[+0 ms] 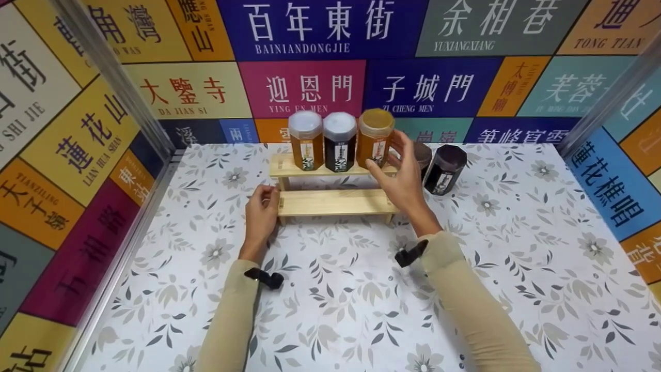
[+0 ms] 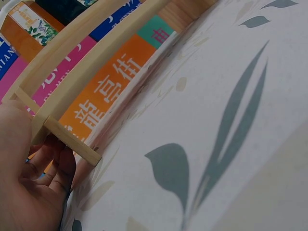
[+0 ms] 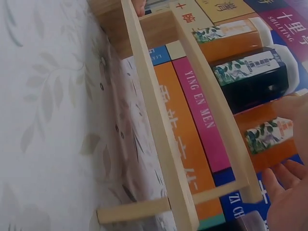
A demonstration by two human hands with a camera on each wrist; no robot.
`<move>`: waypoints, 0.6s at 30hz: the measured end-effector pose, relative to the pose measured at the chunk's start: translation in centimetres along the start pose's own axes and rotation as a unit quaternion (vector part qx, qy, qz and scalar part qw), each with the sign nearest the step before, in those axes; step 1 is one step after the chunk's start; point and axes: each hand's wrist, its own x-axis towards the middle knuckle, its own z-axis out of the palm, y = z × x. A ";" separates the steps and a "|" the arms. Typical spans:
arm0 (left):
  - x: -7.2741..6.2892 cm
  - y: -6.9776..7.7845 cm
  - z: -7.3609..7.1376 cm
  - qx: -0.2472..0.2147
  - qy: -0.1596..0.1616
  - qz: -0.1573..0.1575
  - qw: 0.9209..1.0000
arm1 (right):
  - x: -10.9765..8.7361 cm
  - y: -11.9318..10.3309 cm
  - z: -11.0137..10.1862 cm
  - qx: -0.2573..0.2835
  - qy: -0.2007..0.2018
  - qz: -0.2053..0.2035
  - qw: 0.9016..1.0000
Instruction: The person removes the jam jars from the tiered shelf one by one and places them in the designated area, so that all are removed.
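Observation:
A two-step wooden rack (image 1: 335, 202) stands on the table. On its upper board, an amber jar with a white lid (image 1: 307, 147) and a dark jar with a white lid (image 1: 339, 147) stand side by side. My right hand (image 1: 408, 183) grips an amber jar with a yellow lid (image 1: 374, 144) at the right end of that board, thumb in front and fingers round the far side. At the rack's left end, my left hand (image 1: 262, 209) holds the lower step; in the left wrist view its curled fingers (image 2: 60, 178) lie by the end leg.
Right of the rack stands a dark jar with a black lid (image 1: 446, 170). Another dark jar (image 1: 422, 156) is partly hidden behind my right hand. A floral cloth (image 1: 330, 289) covers the table, with printed panels (image 1: 304, 88) rising behind and at both sides.

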 end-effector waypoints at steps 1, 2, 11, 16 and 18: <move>0.0 0.0 0.0 0.001 -0.002 -0.001 1.000 | 0.2 0.0 0.2 0.002 0.000 0.009 1.000; 0.0 0.0 0.0 0.002 -0.002 0.000 1.000 | 0.3 -0.1 0.5 0.005 0.001 0.017 1.000; 0.1 -0.1 0.0 -0.007 0.000 0.005 1.000 | 0.6 -0.5 1.1 -0.032 0.015 0.044 0.998; 0.1 -0.1 0.0 -0.010 0.002 0.003 1.000 | 0.1 -0.8 1.0 -0.023 0.014 0.036 0.999; 0.1 -0.1 0.0 -0.010 0.002 0.003 1.000 | -0.2 -0.7 0.9 -0.019 0.015 0.032 0.999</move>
